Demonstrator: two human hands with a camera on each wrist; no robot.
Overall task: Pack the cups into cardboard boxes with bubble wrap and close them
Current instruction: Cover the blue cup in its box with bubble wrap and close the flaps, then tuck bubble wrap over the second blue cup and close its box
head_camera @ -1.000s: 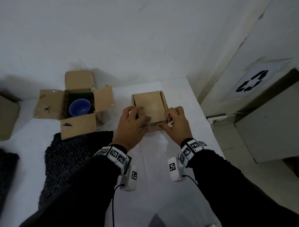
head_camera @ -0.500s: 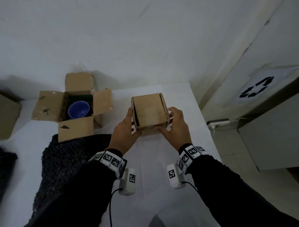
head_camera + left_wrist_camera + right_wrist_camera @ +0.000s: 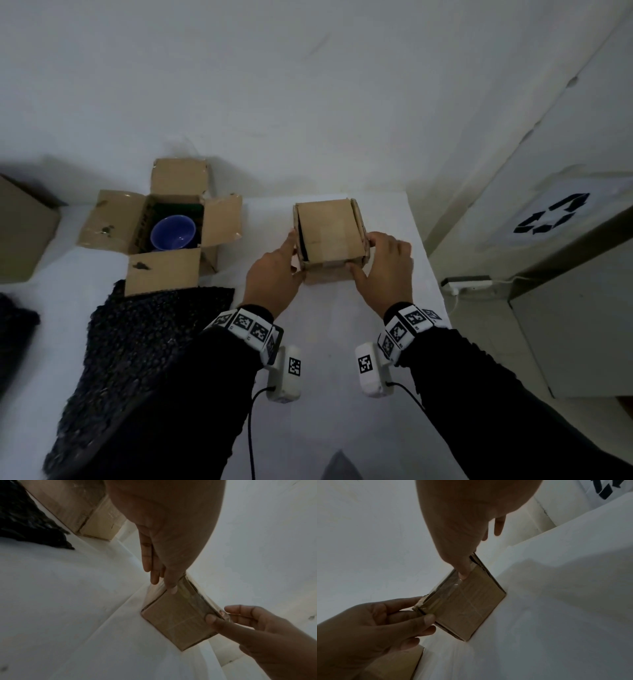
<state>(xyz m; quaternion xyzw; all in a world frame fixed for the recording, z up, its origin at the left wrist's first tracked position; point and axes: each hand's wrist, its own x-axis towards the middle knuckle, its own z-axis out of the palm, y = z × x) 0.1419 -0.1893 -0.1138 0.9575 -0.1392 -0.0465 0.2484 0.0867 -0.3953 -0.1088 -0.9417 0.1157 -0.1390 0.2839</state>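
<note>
Closing step on the small closed box [image 3: 330, 236], far and right on the white table [image 3: 342, 359]. Held from both sides: left hand [image 3: 270, 274] on the left wall, fingers long along the side and thumb tucked on the near corner; right hand [image 3: 388, 270] on the right wall, fingers bent round the side and thumb pressed on the near face. Top flaps folded down, but with a thin dark gap on the left side, so maybe not quite flat. Looks like one box nearly done. Next, most likely: press that flap down, let go, then turn to the open box [image 3: 164, 270] far and left, with the blue cup [image 3: 173, 233] sitting inside and all four flaps spread out. Calls for some of the dark bubble wrap [image 3: 137, 342], lying near and left, right under the near flap of that box. Careful on the right: table edge close beside the closed box, with a drop to the floor, a white power strip [image 3: 466, 284] and a grey bin [image 3: 565, 308] over there. Better to slide left or toward the near side, with lots of bare white table there. Wall just behind both boxes, so little room on the far side. One more brown box [image 3: 24, 233] at the far left edge.
</note>
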